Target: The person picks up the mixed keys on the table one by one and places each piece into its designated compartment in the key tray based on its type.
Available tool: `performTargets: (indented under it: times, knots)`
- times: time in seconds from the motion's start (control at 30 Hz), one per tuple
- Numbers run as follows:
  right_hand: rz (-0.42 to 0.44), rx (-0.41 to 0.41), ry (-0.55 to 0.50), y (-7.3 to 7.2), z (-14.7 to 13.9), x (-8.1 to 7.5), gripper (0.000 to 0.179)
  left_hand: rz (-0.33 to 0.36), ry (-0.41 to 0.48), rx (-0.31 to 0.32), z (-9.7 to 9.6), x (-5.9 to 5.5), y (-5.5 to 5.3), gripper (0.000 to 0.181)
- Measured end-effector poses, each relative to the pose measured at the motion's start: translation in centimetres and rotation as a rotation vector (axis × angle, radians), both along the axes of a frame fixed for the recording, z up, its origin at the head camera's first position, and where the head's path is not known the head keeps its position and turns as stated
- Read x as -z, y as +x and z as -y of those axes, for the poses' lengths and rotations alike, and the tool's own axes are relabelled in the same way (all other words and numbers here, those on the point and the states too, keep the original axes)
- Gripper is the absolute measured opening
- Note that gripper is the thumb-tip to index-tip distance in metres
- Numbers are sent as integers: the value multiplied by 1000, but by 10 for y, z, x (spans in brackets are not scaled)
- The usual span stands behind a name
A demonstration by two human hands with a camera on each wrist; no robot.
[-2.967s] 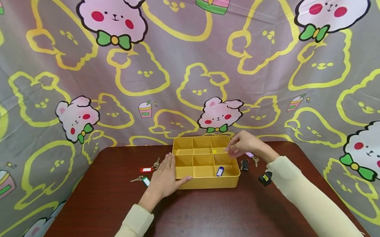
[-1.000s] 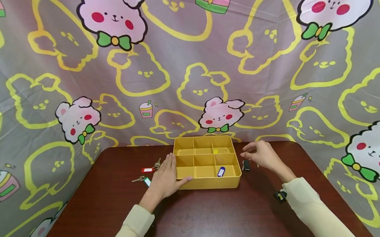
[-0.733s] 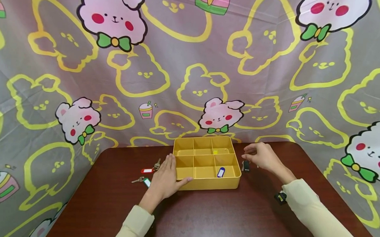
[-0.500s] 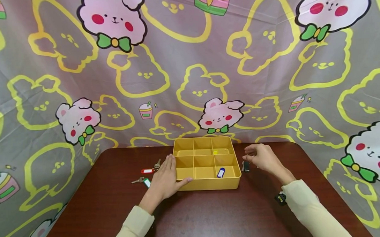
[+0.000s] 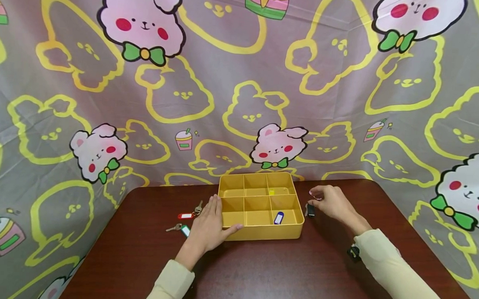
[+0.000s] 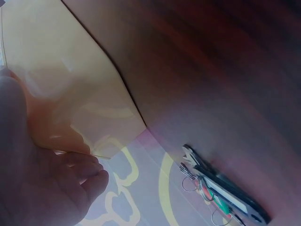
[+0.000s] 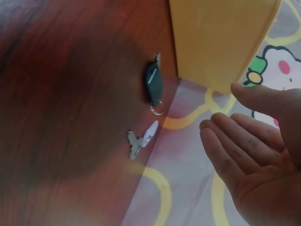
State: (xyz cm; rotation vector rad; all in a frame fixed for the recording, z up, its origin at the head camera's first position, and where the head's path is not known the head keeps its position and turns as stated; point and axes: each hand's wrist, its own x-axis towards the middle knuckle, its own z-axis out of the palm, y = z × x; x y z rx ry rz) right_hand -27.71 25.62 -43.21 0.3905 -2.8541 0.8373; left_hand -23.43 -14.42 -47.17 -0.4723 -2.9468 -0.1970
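Observation:
My left hand point(image 5: 208, 223) lies with straight fingers along the left wall of a yellow six-compartment box point(image 5: 260, 231), its thumb over the front rim. A blue key tag point(image 5: 278, 217) sits in the front right compartment; a small yellow piece point(image 5: 272, 192) shows in the back right one. Right of the box, my right hand point(image 5: 332, 203) hovers with fingers and thumb apart, holding nothing. Below it on the table lie a pale purple tag point(image 7: 150, 132) with a key point(image 7: 134, 145) and a black key fob point(image 7: 153, 84).
Left of the box lie a key with a red tag point(image 5: 185, 216) and one with a green tag point(image 5: 185, 230). In the left wrist view, a dark tag point(image 6: 235, 197) is beside them. Behind the table point(image 5: 141, 251) hangs a patterned cloth point(image 5: 210, 78).
My right hand has moved from over the back right compartment to the right of the box, and has lately dipped slightly toward the purple tag. My left hand stays put.

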Motion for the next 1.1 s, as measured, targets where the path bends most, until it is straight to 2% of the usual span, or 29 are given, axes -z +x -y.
performTargets:
  times: [0.3, 0.47, 0.7, 1.1]
  knots:
    - [-24, -13, 72, -5, -4, 15, 42, -2, 0, -1, 1, 1, 0, 126]
    - [-25, -16, 99, -6, -5, 18, 46, 12, -10, -2, 1, 1, -2, 127]
    - [12, -12, 106, -9, -3, 23, 49, 10, 11, 0, 2, 0, 0, 125]
    - [41, -9, 165, -14, -6, 27, 40, 23, 19, -4, 1, 0, -1, 125]
